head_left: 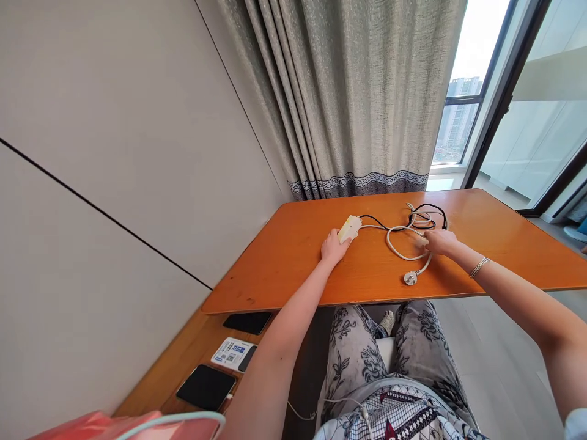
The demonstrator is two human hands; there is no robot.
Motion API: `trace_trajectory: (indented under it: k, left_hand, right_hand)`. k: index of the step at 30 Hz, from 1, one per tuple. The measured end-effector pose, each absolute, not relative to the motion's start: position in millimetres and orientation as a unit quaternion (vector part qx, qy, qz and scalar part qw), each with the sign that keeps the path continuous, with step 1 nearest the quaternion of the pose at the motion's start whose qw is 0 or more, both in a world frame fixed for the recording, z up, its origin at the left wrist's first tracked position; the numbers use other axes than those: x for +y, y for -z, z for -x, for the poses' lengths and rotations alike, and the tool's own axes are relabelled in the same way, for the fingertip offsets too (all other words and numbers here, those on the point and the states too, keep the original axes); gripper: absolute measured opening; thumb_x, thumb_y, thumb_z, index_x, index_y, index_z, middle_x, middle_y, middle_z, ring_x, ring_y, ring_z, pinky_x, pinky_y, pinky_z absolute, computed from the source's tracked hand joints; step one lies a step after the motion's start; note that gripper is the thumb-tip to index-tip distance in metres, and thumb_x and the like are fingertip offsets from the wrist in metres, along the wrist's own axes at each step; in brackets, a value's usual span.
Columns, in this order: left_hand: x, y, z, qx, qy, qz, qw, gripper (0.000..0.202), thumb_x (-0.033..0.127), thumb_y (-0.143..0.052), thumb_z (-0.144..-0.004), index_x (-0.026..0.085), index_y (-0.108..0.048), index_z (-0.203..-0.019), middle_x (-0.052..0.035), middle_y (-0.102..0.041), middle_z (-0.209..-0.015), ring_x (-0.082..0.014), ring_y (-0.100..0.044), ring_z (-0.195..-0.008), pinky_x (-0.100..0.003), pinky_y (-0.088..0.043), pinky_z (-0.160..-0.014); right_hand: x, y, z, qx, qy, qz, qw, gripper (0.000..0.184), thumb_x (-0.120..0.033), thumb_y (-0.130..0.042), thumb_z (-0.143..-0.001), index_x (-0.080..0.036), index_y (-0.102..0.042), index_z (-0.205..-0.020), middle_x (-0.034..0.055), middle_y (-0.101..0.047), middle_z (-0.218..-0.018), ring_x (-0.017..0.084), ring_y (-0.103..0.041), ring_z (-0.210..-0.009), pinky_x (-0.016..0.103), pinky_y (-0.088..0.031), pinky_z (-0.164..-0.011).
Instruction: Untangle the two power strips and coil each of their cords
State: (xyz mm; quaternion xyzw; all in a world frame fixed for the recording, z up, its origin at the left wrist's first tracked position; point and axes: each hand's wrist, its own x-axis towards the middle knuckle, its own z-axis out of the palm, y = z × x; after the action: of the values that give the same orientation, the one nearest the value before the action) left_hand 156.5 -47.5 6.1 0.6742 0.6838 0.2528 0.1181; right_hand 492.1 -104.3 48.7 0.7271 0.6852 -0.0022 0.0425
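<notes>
A patterned top (403,421) and grey trousers with dark leaf prints (355,348) lie nearest the camera, with a pinkish-red item (92,428) to the left of them. Ahead, both hands are over an orange-brown table (270,256). The left hand (335,247) grasps the near end of a white power strip (350,228), whose far end points forward and to the right, away from that hand. A white cable (398,255) and a black cable (376,221) run from there towards the right hand (439,241), looping just beside and beyond it. The right hand's fingers are bent closed on the white cable; whether they also catch the black one, I cannot tell. Just below the right hand, towards the body, a white plug (411,278) rests on the table. Thin bracelets (479,267) circle the right wrist. Left of and below the left hand, a black-screened device (206,387) and a printed white card (229,352) lie on a wooden ledge (177,348).
</notes>
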Motion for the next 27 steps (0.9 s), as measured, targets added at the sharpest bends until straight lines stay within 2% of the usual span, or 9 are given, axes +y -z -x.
trace_trajectory:
  k: [1,4,9,13,15,18,22,27]
  left_hand:
    - [-47.2,-6.0,-156.2,0.682,-0.255,-0.675,0.119,0.040,0.041,-0.059,-0.087,0.021,-0.052,-0.122,-0.0145,-0.065,-0.128,-0.0314,-0.063,-0.115,-0.037,-0.047,-0.087]
    - [-46.5,-5.2,-155.1,0.678,-0.257,-0.677,0.125,0.042,0.041,-0.059,-0.087,0.020,-0.052,-0.122,-0.0164,-0.064,-0.129,-0.0326,-0.063,-0.114,-0.038,-0.047,-0.087]
    - [-46.9,-5.6,-154.7,0.675,-0.260,-0.679,0.124,0.042,0.042,-0.059,-0.087,0.019,-0.052,-0.122,-0.0165,-0.065,-0.128,-0.0329,-0.063,-0.114,-0.038,-0.047,-0.087]
    - [-49.9,-9.2,-155.9,0.676,-0.254,-0.679,0.129,0.040,0.041,-0.059,-0.087,0.020,-0.052,-0.121,-0.0154,-0.066,-0.127,-0.0330,-0.063,-0.114,-0.038,-0.047,-0.086]
    - [-52.2,-10.1,-156.8,0.679,-0.263,-0.673,0.128,0.039,0.040,-0.060,-0.086,0.020,-0.052,-0.119,-0.0148,-0.066,-0.126,-0.0325,-0.063,-0.114,-0.038,-0.046,-0.089]
    - [-56.7,-8.2,-158.7,0.675,-0.304,-0.662,0.115,0.036,0.037,-0.062,-0.085,0.022,-0.052,-0.116,-0.0120,-0.067,-0.123,-0.0304,-0.062,-0.115,-0.039,-0.043,-0.097]
    - [-61.8,-2.2,-162.1,0.661,-0.370,-0.637,0.140,0.035,0.038,-0.062,-0.084,0.023,-0.051,-0.114,-0.0097,-0.068,-0.121,-0.0282,-0.063,-0.112,-0.037,-0.046,-0.093]
    - [-62.4,-1.3,-170.8,0.611,-0.456,-0.620,0.184,0.035,0.037,-0.065,-0.081,0.024,-0.050,-0.110,-0.0068,-0.067,-0.119,-0.0236,-0.064,-0.110,-0.033,-0.049,-0.090]
  right_hand:
    - [-104.8,-50.9,-494.8,0.685,0.005,-0.728,0.038,0.029,-0.024,-0.060,-0.085,-0.023,-0.070,-0.112,0.0134,-0.071,-0.113,0.029,-0.069,-0.104,0.036,-0.054,-0.078]
    - [-105.6,-64.7,-506.2,0.675,-0.013,-0.738,-0.010,0.039,-0.023,-0.046,-0.090,-0.025,-0.067,-0.123,0.0133,-0.071,-0.115,0.029,-0.069,-0.101,0.038,-0.054,-0.076]
    - [-103.0,-97.0,-557.3,0.614,-0.098,-0.740,-0.258,0.045,-0.028,-0.035,-0.094,-0.019,-0.065,-0.126,0.0156,-0.067,-0.124,0.032,-0.063,-0.109,0.040,-0.050,-0.086]
    - [-100.4,-101.8,-619.3,0.461,-0.067,-0.784,-0.410,0.048,-0.028,-0.032,-0.093,-0.016,-0.058,-0.132,0.0170,-0.066,-0.125,0.029,-0.059,-0.111,0.036,-0.045,-0.088]
    - [-100.8,-93.8,-643.2,0.388,-0.038,-0.818,-0.423,0.051,-0.026,-0.031,-0.091,-0.010,-0.057,-0.132,0.0216,-0.065,-0.124,0.030,-0.060,-0.105,0.037,-0.046,-0.082]
    - [-103.9,-75.7,-660.3,0.367,-0.013,-0.838,-0.405,0.051,-0.022,-0.031,-0.087,-0.004,-0.063,-0.122,0.0273,-0.068,-0.108,0.031,-0.061,-0.084,0.039,-0.045,-0.069]
    - [-106.6,-57.7,-658.4,0.399,-0.003,-0.835,-0.379,0.048,-0.022,-0.035,-0.082,-0.007,-0.068,-0.114,0.0241,-0.069,-0.088,0.029,-0.056,-0.067,0.039,-0.042,-0.061]
    - [-95.6,-56.5,-644.8,0.489,0.029,-0.797,-0.354,0.050,-0.022,-0.039,-0.079,-0.010,-0.072,-0.114,0.0150,-0.070,-0.076,0.026,-0.058,-0.063,0.034,-0.043,-0.059]
